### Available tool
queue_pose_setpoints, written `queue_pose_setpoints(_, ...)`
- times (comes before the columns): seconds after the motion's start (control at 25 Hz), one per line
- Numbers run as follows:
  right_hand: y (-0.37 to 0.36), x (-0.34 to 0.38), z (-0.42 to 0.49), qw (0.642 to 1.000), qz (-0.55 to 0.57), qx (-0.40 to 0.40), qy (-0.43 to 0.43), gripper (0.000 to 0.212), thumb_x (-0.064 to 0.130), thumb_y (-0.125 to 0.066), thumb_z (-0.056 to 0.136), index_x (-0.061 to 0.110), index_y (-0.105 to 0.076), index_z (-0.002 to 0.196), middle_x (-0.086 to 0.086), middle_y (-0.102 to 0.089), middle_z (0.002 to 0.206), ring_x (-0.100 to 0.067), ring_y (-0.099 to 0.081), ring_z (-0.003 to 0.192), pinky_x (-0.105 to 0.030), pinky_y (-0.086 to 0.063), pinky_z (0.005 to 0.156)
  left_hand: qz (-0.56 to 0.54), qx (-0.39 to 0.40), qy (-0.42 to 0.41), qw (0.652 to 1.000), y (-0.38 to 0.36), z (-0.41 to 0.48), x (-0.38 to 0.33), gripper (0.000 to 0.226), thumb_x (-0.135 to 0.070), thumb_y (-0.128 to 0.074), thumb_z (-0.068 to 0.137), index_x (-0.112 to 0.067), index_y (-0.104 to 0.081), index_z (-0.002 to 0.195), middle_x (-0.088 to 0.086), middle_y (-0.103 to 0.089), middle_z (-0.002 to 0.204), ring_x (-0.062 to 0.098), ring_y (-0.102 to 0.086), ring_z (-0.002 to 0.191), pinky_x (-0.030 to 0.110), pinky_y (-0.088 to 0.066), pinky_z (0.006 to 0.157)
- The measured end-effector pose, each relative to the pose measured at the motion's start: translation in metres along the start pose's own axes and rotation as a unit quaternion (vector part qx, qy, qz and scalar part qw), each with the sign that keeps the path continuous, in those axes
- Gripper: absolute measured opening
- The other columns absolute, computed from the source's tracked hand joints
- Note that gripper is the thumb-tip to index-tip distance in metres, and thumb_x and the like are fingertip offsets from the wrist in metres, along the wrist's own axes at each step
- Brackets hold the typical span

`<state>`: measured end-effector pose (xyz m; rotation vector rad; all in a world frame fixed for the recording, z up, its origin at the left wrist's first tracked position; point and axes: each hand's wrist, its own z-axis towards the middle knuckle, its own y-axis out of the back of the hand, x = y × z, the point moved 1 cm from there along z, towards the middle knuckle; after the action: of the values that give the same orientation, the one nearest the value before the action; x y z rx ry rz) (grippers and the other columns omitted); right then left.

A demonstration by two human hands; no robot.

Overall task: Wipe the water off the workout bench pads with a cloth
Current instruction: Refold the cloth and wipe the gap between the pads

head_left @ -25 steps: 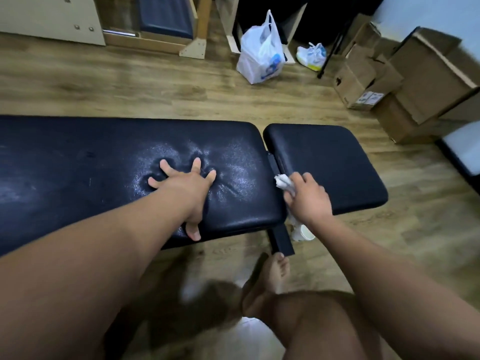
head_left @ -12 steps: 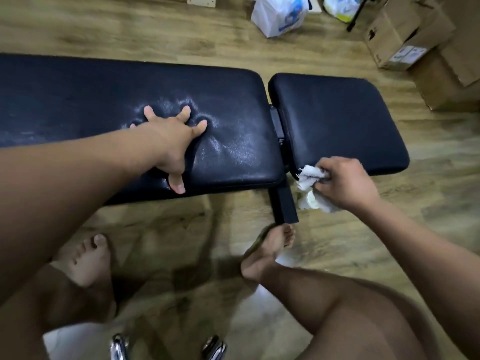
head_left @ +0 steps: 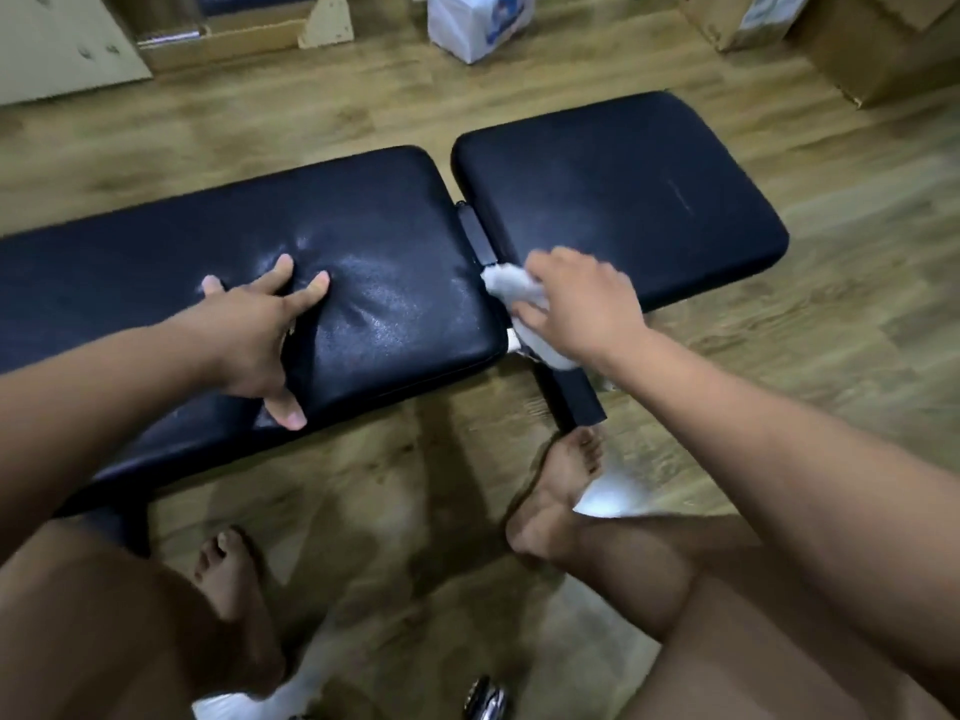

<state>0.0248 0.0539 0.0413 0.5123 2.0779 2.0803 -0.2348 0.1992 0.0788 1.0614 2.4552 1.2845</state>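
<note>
The black workout bench lies across the view as a long back pad [head_left: 156,262] and a shorter seat pad [head_left: 649,189], with a narrow gap between them. My left hand [head_left: 249,335] presses flat on the long pad, fingers spread, denting the shiny wet-looking surface. My right hand [head_left: 582,304] holds a crumpled white cloth [head_left: 511,288] at the near left corner of the seat pad, right by the gap. Part of the cloth hangs below my palm over the black frame bar [head_left: 571,397].
The wooden floor [head_left: 857,330] surrounds the bench. A white plastic bag [head_left: 478,23] and cardboard boxes [head_left: 852,39] stand behind it; pale furniture [head_left: 62,44] is at the back left. My bare feet [head_left: 561,485] rest close to the frame bar. A chrome object [head_left: 485,701] sits at the bottom.
My right hand with the cloth has come back up from below the pad edge onto the seat pad's near corner. The view has tilted and shifted. My left hand stays pressed on the long pad.
</note>
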Motion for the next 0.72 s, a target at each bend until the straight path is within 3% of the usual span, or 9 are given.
queue_pose_setpoints(0.12,0.012,-0.06,-0.026,1.0,0.028,0.007,-0.011,0.051,0.071,-0.056,0.077,0.021,-0.051,0.083,0.001,-0.059,0.085,-0.027,-0.057,0.076,-0.034,-0.043,0.063,0.032,0.007,0.055,0.998,0.014,0.004,-0.014,0.145,-0.058,-0.089,0.047,-0.038,0.008,0.153,-0.008,0.012,0.163,0.051,-0.01,0.144,0.074,-0.017,0.109)
queue_pose_setpoints(0.2,0.022,-0.129,-0.027,0.99,0.081,-0.039,-0.108,0.047,0.062,-0.063,0.078,0.016,-0.051,0.074,-0.003,-0.056,0.076,-0.029,-0.055,0.073,-0.035,-0.039,0.06,0.053,-0.026,0.039,0.998,0.03,0.008,-0.045,0.124,-0.065,-0.08,0.06,-0.032,-0.008,0.155,-0.006,0.003,0.164,0.047,-0.01,0.145,0.074,-0.016,0.109)
queue_pose_setpoints(0.28,0.021,-0.192,-0.029,0.944,0.173,-0.127,-0.252,0.031,0.04,-0.067,0.086,0.013,-0.055,0.078,-0.007,-0.056,0.078,-0.032,-0.058,0.079,-0.032,-0.037,0.064,0.047,-0.078,-0.017,0.996,0.042,0.014,-0.08,0.119,-0.066,-0.076,0.064,-0.031,-0.007,0.155,-0.004,0.003,0.164,0.044,-0.01,0.146,0.069,-0.022,0.11)
queue_pose_setpoints(0.36,0.003,-0.221,-0.031,0.857,0.281,-0.193,-0.387,0.013,0.025,-0.061,0.086,0.015,-0.057,0.093,-0.005,-0.058,0.086,-0.028,-0.062,0.085,-0.033,-0.045,0.072,0.055,-0.08,-0.07,0.993,0.053,0.026,-0.109,0.129,-0.051,-0.085,0.062,-0.03,0.002,0.155,-0.005,0.011,0.164,0.048,-0.007,0.145,0.067,-0.028,0.109)
queue_pose_setpoints(0.48,-0.028,-0.175,-0.022,0.745,0.405,-0.26,-0.461,0.029,0.029,-0.054,0.082,0.03,-0.055,0.111,0.005,-0.064,0.102,-0.024,-0.067,0.092,-0.042,-0.055,0.086,0.115,-0.028,-0.114,0.986,0.068,0.046,-0.124,0.143,-0.044,-0.092,0.051,-0.022,0.002,0.156,0.005,0.01,0.164,0.041,-0.02,0.146,0.058,-0.029,0.112)
queue_pose_setpoints(0.56,-0.036,-0.101,-0.03,0.717,0.443,-0.283,-0.458,0.04,0.023,-0.053,0.094,0.027,-0.048,0.133,0.008,-0.061,0.116,-0.017,-0.063,0.1,-0.037,-0.05,0.095,0.158,-0.025,-0.123,0.979,0.071,0.05,-0.124,0.145,-0.047,-0.093,0.047,-0.017,-0.001,0.156,0.01,0.003,0.163,0.034,-0.03,0.143,0.053,-0.032,0.112)
queue_pose_setpoints(0.64,-0.043,-0.018,-0.053,0.721,0.5,-0.244,-0.412,0.034,0.022,-0.053,0.096,0.021,-0.05,0.131,0.005,-0.064,0.117,-0.016,-0.062,0.101,-0.031,-0.047,0.091,0.169,-0.03,-0.124,0.977,0.071,0.049,-0.126,0.146,-0.047,-0.093,0.047,-0.016,-0.002,0.156,0.011,0.002,0.163,0.033,-0.033,0.141,0.049,-0.033,0.111)
queue_pose_setpoints(0.72,-0.043,0.025,-0.074,0.761,0.504,-0.201,-0.355,0.015,0.026,-0.058,0.093,0.022,-0.057,0.108,0.001,-0.069,0.102,-0.019,-0.063,0.092,-0.03,-0.048,0.08,0.16,-0.031,-0.125,0.979,0.068,0.048,-0.126,0.145,-0.047,-0.093,0.047,-0.016,-0.001,0.156,0.01,0.003,0.163,0.034,-0.033,0.141,0.047,-0.032,0.112)
